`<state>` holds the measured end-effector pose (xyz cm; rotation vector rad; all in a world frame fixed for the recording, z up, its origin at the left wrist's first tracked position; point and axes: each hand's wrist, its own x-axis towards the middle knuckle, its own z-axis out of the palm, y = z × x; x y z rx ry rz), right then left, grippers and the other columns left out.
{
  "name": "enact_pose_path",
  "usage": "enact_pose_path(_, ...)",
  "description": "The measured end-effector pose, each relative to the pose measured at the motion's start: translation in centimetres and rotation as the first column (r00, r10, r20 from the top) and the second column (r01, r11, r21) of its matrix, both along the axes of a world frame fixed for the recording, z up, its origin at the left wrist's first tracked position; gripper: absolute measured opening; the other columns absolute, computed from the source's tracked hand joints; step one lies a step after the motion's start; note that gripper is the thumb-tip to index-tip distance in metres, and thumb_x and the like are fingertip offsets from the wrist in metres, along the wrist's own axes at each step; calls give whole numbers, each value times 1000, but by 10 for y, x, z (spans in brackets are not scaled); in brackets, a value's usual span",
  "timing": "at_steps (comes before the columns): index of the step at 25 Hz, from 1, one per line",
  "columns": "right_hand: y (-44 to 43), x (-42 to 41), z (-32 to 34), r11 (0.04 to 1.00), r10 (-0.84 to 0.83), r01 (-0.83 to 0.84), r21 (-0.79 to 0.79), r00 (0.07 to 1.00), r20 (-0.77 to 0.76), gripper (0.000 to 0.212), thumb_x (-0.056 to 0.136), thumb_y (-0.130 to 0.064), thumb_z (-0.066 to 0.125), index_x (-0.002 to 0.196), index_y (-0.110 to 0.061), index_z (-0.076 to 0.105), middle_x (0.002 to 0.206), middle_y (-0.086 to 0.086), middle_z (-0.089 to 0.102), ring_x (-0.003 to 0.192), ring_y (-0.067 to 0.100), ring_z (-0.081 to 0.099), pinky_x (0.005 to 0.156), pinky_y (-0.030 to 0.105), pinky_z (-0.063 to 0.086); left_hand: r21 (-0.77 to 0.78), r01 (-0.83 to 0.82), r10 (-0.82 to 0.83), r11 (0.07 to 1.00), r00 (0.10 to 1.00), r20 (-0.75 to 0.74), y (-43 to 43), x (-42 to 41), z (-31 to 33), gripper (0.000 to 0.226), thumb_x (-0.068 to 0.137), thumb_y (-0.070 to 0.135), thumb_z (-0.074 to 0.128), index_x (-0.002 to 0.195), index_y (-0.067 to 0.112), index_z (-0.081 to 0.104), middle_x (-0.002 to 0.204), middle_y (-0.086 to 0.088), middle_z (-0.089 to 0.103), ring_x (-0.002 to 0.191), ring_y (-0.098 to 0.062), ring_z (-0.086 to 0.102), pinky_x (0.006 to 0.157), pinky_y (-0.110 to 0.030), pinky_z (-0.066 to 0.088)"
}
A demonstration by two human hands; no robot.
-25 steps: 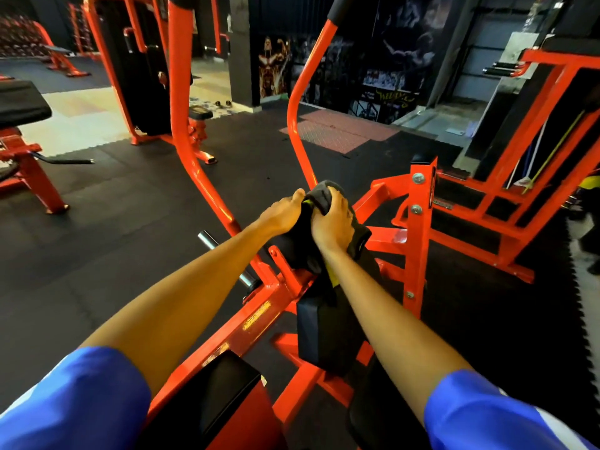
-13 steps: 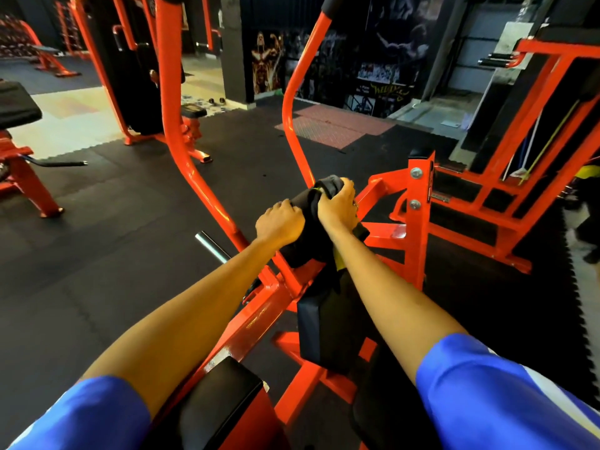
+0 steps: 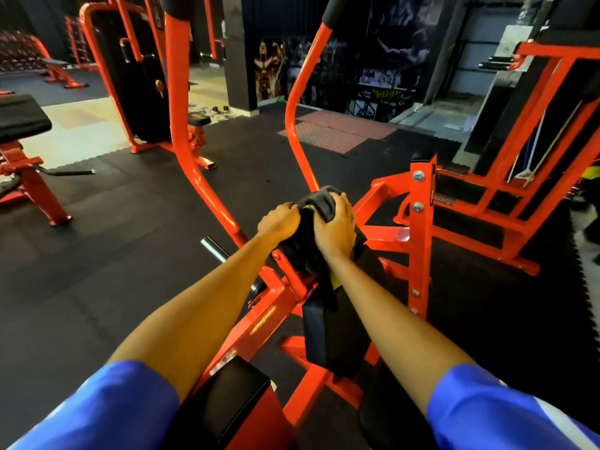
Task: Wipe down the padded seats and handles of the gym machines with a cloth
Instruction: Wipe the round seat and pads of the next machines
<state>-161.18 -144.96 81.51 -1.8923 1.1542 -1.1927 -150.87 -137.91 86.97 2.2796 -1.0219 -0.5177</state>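
Note:
A dark grey cloth (image 3: 321, 203) with a yellow-green trim is draped over the top of the black chest pad (image 3: 337, 332) of an orange rowing machine. My right hand (image 3: 334, 228) grips the cloth on the pad's top, fingers curled over it. My left hand (image 3: 279, 220) is curled on the cloth's left side at the pad's top edge. Two orange lever arms (image 3: 293, 125) with black grips rise ahead of the pad. Below, between my arms, lies the black padded seat (image 3: 233, 404).
A chrome weight peg (image 3: 214, 248) sticks out left of the pad. An orange upright post (image 3: 420, 222) stands to the right, with another orange frame (image 3: 535, 164) behind it. A bench (image 3: 22, 118) is at far left. Black rubber floor (image 3: 113, 254) spreads around.
Both hands have stayed on the cloth at the pad's top, shifting slightly; the left hand moved closer to the right. The camera tilted up a little.

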Motion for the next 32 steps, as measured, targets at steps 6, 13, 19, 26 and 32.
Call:
enact_pose_path(6, -38, -1, 13, 980, -11, -1, 198, 998, 60, 59, 83, -53, 62, 136, -27, 54, 139, 4, 59, 130, 31, 56, 108, 46, 45, -34, 125, -118, 992, 981, 152, 0, -17, 11, 53, 103, 21, 36, 154, 35, 41, 159, -7, 43, 140, -36, 45, 112, -41, 37)
enact_pose_path(13, 40, -14, -20, 997, 68, -66, -40, 997, 45, 62, 93, -36, 67, 150, -23, 47, 159, 4, 44, 149, 24, 37, 121, 39, 30, 1, -48, 48, 999, 996, -71, -12, 16, -4, 48, 103, 46, 38, 138, 22, 61, 144, -16, 57, 129, -39, 54, 107, -43, 43)
enact_pose_path(19, -42, -2, 18, 989, 49, -58, 139, 997, 67, 50, 87, -37, 63, 135, -28, 57, 138, 3, 58, 131, 29, 55, 110, 45, 43, -63, 110, -92, 992, 966, 241, -6, -22, 3, 41, 100, 25, 38, 135, 18, 58, 141, -14, 58, 125, -39, 56, 100, -42, 43)
enact_pose_path(26, 23, -7, -7, 1000, 18, -18, -5, 996, 86, 65, 85, -25, 64, 148, -19, 49, 155, 7, 49, 145, 27, 41, 122, 42, 31, 25, -60, 63, 998, 988, -138, -7, 20, -9, 58, 101, 48, 34, 140, 12, 56, 144, -19, 55, 128, -38, 54, 105, -42, 43)
enact_pose_path(32, 17, -8, -13, 996, 66, -61, -63, 993, 93, 61, 82, -41, 60, 140, -22, 55, 149, 3, 54, 141, 27, 46, 117, 44, 37, 40, 7, -11, 999, 996, 93, -14, -3, -7, 51, 102, 38, 32, 140, 10, 52, 149, -19, 50, 134, -41, 49, 109, -44, 37)
